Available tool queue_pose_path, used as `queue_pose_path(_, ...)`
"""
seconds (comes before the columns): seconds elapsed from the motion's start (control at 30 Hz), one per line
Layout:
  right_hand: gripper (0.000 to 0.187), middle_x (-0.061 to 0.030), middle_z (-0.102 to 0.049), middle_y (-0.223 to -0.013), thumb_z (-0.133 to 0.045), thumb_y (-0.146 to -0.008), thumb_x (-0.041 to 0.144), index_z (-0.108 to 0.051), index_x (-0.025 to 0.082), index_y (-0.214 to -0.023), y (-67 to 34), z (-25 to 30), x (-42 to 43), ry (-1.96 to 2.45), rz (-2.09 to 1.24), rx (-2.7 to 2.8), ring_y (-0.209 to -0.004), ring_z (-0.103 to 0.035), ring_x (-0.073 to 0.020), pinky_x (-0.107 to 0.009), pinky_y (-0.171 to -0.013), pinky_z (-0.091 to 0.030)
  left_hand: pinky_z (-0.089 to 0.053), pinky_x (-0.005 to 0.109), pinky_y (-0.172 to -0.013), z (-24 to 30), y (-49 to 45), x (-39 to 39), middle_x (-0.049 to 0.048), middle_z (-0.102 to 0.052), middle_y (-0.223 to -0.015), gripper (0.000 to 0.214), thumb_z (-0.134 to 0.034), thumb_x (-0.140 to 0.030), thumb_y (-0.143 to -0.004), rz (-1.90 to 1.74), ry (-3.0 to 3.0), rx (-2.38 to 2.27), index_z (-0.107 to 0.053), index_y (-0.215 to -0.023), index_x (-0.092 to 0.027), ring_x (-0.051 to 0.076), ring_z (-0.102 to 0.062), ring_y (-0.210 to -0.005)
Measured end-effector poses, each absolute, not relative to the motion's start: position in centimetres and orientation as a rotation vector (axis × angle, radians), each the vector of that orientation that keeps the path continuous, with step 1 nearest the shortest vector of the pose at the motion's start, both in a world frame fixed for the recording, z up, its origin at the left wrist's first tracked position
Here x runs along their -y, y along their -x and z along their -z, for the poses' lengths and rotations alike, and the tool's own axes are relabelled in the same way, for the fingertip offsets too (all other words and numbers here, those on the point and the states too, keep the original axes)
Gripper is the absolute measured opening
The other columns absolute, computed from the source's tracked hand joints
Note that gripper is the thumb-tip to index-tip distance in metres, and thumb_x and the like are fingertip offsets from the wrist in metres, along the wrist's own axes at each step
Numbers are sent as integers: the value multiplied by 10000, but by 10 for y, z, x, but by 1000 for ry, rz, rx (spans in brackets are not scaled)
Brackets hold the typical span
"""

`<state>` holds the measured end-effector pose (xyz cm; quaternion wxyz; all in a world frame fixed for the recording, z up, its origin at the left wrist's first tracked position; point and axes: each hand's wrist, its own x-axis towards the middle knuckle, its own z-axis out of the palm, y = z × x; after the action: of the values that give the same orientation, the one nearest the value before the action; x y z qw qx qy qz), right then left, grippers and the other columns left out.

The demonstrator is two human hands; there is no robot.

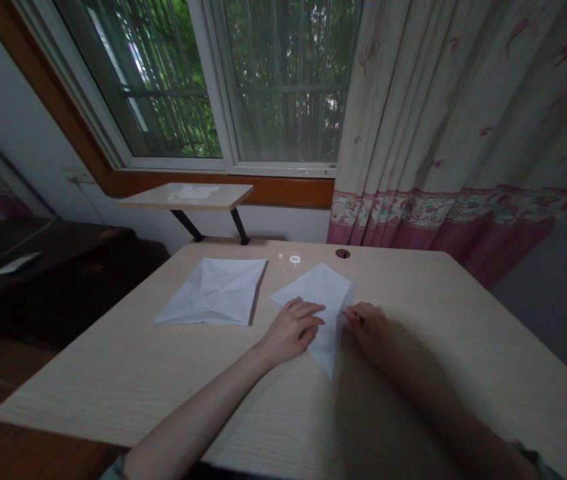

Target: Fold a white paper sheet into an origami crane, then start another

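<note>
Two bare forearms enter from the bottom of the view. The left hand (291,330) lies flat, its grip open, across the near-left edge of a folded white paper sheet (327,307). The right hand (369,330), in shadow, curls against the sheet's right edge; whether that grip is pinching, I cannot tell. The sheet is kite-shaped and sits between the hands, long axis running away from the body, narrow tip toward the camera; the left hand overlaps it more. On the tabletop (113,380), well left, lies a second creased paper sheet (213,292). Beyond: a cable grommet (342,253), a small raised shelf (186,197) on black brackets, a window (283,87) and a patterned curtain (443,120).
</note>
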<state>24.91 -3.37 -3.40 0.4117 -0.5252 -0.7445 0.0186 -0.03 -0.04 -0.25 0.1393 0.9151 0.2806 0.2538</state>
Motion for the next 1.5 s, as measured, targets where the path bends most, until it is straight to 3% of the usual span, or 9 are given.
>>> queue_pose_path(0.13, 207, -73, -716, -1026, -494, -972, 222, -658, 254, -1093, -247, 23, 38, 1124, 52, 1858, -976, -651, -249, -431, -892, -511, -492, 429, -1075, 6, 0, 0, 59, -665, -1354, 269, -550, -98, -915, -812, -2591, -756, -722, -1081, -220, 225, -604, -1246)
queue_pose_path(0.27, 444, -74, -683, -1162, -463, -845, 80, -616, 264, -1219, -245, 19, 42, 980, 137, 1928, -1104, -627, -247, -446, -957, -470, -520, 386, -1045, 7, 0, 2, 59, -670, -1333, 271, -531, -87, -914, -814, -2571, -733, -710, -1076, -210, 215, -614, -1216)
queue_pose_path(0.37, 493, -56, -705, -1116, -447, -766, 46, -617, 258, -1177, -242, 20, 43, 944, 124, 2007, -1076, -639, -229, -443, -986, -423, -525, 369, -1038, 7, 1, 2, 59, -670, -1331, 266, -526, -84, -911, -799, -2561, -753, -705, -1063, -210, 207, -624, -1203)
queue_pose_path(0.6, 273, -40, -730, -948, -466, -799, 107, -631, 246, -966, -239, 18, 46, 1204, 22, 2052, -961, -644, -236, -470, -1019, -347, -515, 372, -1055, 9, 0, 2, 58, -674, -1322, 288, -473, -144, -985, -762, -2539, -822, -662, -1193, -209, 203, -630, -1205)
queue_pose_path(0.8, 170, -48, -702, -875, -449, -843, 161, -600, 225, -888, -239, 11, 48, 1309, 38, 2019, -891, -629, -239, -464, -955, -338, -504, 382, -1065, -5, 0, 7, 76, -689, -1298, 290, -460, -349, -1055, -716, -2510, -822, -630, -1239, -205, 215, -635, -1216)
queue_pose_path(1.0, 149, -49, -702, -876, -456, -856, 174, -584, 230, -906, -240, 12, 47, 1345, 46, 1954, -890, -628, -248, -455, -945, -342, -499, 393, -1057, -9, 4, 7, 82, -693, -1299, 439, -635, -499, -948, -650, -2565, -615, -609, -1278, -211, 246, -648, -1212)
queue_pose_path(1.1, 158, -49, -705, -879, -458, -860, 172, -594, 226, -918, -241, 14, 48, 1348, 42, 1942, -893, -637, -246, -462, -960, -341, -520, 392, -1019, -5, 3, 6, 91, -718, -1248, 473, -716, -469, -879, -686, -2598, -602, -631, -1254, -194, 257, -679, -1153)
queue_pose_path(1.27, 125, -55, -704, -879, -488, -856, 178, -597, 228, -891, -242, 19, 46, 1366, 24, 1930, -891, -642, -249, -462, -965, -367, -555, 345, -907, -1, 2, 4, 79, -760, -1093, 248, -552, -312, -990, -756, -2630, -739, -680, -1165, -191, 215, -713, -1015)
queue_pose_path(1.5, 160, -78, -710, -941, -534, -845, 174, -628, 256, -945, -246, 27, 44, 1382, -40, 1913, -946, -646, -267, -391, -862, -485, -507, 271, -710, 0, 2, 5, 54, -728, -810, 428, -400, -451, -1077, -841, -2613, -1086, -692, -901, -192, 183, -683, -753)
